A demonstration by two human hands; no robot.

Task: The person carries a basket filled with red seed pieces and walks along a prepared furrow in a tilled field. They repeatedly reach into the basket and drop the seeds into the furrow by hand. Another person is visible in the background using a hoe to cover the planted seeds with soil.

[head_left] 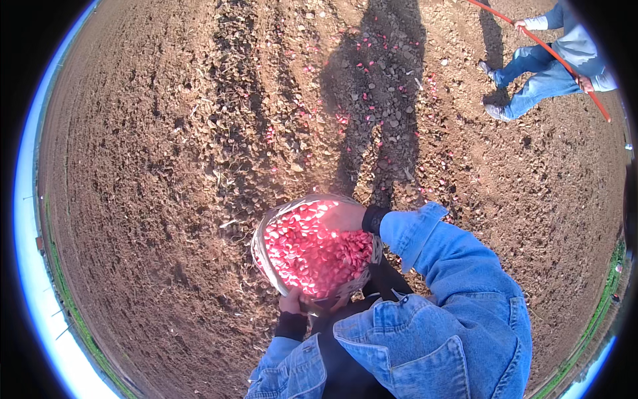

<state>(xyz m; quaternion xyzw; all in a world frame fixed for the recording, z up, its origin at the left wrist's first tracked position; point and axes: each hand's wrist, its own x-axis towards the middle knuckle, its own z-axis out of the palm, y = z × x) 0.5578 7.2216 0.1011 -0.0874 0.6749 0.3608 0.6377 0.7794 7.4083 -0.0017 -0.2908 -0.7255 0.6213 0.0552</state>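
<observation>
A round woven basket (262, 252) full of pink-red, seed-like pieces (311, 249) is in front of my body. My left hand (295, 302) grips the basket at its near left edge, by the rim or handle. Over the far right part of the basket, my right hand (343, 217) reaches in among the pieces; its fingers are blurred by glare, so whether they hold any cannot be told. Both my sleeves are blue denim with dark cuffs at the wrists.
Tilled, cloddy soil (149, 199) surrounds me, with pink pieces scattered along the rows (366, 65) and my shadow (374, 95) over them. At the upper right stands another person (553, 65) in jeans, holding a long red pole (553, 52). Green strips edge the field.
</observation>
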